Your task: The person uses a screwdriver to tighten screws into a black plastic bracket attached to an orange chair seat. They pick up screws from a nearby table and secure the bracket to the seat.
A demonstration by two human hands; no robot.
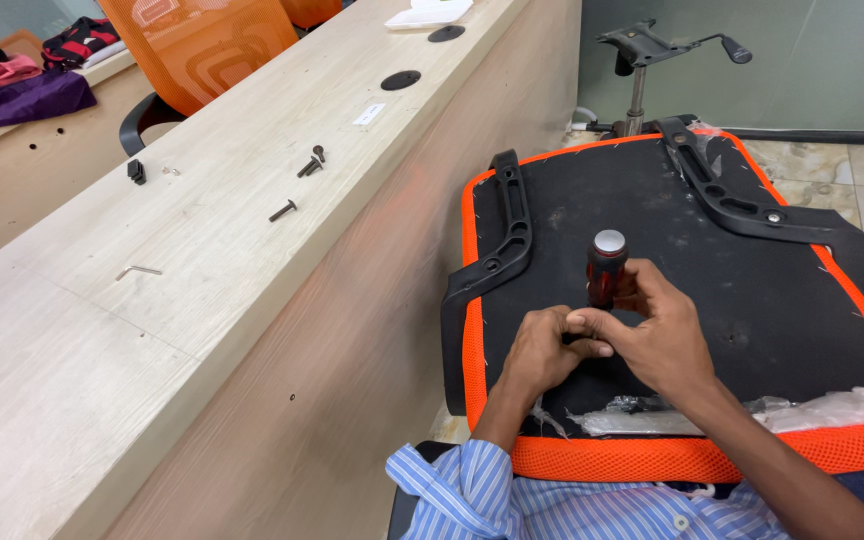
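- The long wooden desk (202, 260) runs along my left and serves as my parts shelf, so the loose hardware sits up off the floor within reach.
- An upturned chair seat (672, 330), black underside up with an orange mesh rim, rests against my lap, which puts the mounting face toward me.
- Two black armrest brackets lie on that underside: the left bracket (507, 235) along the near-left edge, the right bracket (737, 200) toward the far corner.
- The chair's gas-lift base (642, 60) stands apart on the floor beyond the seat.
- My right hand (667, 335) is wrapped around the screwdriver (607, 265), red-and-black handle upright, so the tip bears straight down on the seat.
- My left hand (542, 350) is curled in, fingertips pinched at the shaft's foot to steady it; what they pinch is hidden.
- Spare bolts (310, 165) and an Allen key (138, 270) wait on the desk.
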